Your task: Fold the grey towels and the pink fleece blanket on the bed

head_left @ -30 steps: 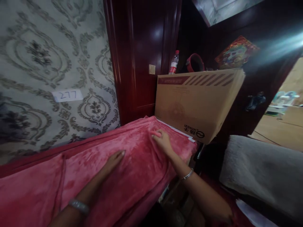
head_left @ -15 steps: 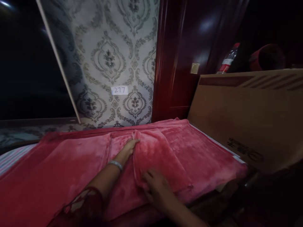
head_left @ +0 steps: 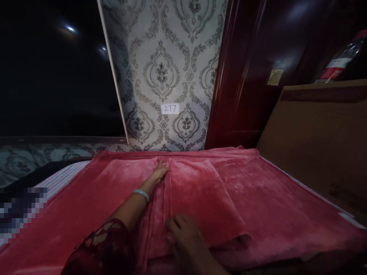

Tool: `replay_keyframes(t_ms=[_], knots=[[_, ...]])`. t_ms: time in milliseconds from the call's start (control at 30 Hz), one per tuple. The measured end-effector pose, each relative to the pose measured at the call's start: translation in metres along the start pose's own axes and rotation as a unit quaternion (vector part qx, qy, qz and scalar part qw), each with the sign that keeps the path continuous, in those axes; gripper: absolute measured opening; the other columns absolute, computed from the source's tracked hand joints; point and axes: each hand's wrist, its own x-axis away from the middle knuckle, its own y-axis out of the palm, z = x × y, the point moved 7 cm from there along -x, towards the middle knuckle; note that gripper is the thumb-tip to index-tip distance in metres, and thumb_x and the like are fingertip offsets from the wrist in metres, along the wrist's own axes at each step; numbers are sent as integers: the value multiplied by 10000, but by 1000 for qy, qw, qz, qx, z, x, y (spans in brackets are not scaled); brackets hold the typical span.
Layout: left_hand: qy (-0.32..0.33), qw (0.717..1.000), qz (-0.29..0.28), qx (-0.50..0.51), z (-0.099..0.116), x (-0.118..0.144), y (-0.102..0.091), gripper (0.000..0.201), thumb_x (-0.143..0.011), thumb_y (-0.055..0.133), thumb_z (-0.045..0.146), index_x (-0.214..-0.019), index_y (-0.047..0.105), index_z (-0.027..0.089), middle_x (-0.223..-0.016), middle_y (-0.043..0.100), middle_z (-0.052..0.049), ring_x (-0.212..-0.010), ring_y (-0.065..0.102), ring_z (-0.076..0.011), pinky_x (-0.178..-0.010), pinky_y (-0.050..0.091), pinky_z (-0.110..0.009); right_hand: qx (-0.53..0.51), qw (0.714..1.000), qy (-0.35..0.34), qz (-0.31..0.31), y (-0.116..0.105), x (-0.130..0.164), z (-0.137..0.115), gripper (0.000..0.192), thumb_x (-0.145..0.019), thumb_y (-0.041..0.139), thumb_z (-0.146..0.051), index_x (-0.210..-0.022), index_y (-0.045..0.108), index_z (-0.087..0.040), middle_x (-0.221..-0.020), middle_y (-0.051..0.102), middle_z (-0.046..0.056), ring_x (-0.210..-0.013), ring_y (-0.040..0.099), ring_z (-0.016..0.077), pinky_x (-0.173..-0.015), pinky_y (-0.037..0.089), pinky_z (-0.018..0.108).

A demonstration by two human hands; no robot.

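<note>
A pink-red plush blanket [head_left: 200,198] lies spread before me, with a left panel and a right flap folded toward the middle. My left hand [head_left: 160,172], wearing a pale bracelet, rests at the far end of the gap between the two folded edges. Its fingers are apart and touch the cloth. Nearer to me, my right hand [head_left: 185,233] has curled fingers closed on the near left edge of the right flap. That hand is slightly blurred, and its fingertips are partly hidden.
A striped sheet [head_left: 64,175] shows under the blanket at left. A large cardboard box [head_left: 321,126] stands at right, with a red-capped bottle [head_left: 338,65] on top. Behind are a dark screen [head_left: 57,76], patterned wallpaper [head_left: 186,80] and a paper label [head_left: 170,108] reading 277.
The view has turned left. The right flap's edge has shifted left, closer to the left panel. My left hand has moved off that edge into the gap; my right hand went left with the flap.
</note>
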Motion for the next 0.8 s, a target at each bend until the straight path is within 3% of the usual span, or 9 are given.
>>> replay_keyframes(t_ms=[200,300,400,467,600,800], knots=[[19,998,-55,-20,5,-7,26,898,-629,764,102,-1475,474,189,-1381,624,-152,-1125,667,-277,-978,529,-382,44,998,-28,-31,6,0,4,260,-775,699,-142,-1003,595,-214,-948,658,30,-832,542,233,-709,390,367],[46,998,-39,-28,18,-17,31,788,-668,655,42,-1429,534,208,-1444,583,-113,-1195,634,-270,-1053,489,-391,66,996,-60,-21,-1,-10,-1,224,-798,709,-181,-997,610,-203,-912,658,40,-802,528,235,-698,385,388],[67,997,-1,-41,26,-26,19,749,-685,598,15,-1404,548,214,-1508,523,-82,-1343,526,-248,-1139,406,-347,74,995,-53,45,-7,-19,-7,246,-856,660,-169,-1095,611,-190,-927,655,53,-816,519,235,-704,389,394],[56,996,17,-62,22,-28,7,731,-658,614,6,-1365,564,188,-1468,553,-112,-1375,493,-272,-1154,387,-361,80,993,-59,68,-2,-21,-15,233,-864,669,-187,-1090,609,-182,-889,646,51,-797,513,232,-686,395,386],[23,993,25,-113,3,-22,-10,700,-589,679,10,-1271,587,139,-1361,609,-177,-1372,484,-339,-1159,371,-427,86,989,-107,47,20,-15,-29,226,-810,767,-260,-936,592,-191,-792,619,24,-742,508,214,-616,397,351],[38,989,16,-145,-13,-20,-14,820,-657,624,54,-1447,416,134,-1591,377,-183,-1494,329,-270,-1225,256,-376,91,991,-102,1,31,-10,-35,297,-815,787,-313,-1009,594,-198,-871,637,27,-804,548,215,-662,455,333]])
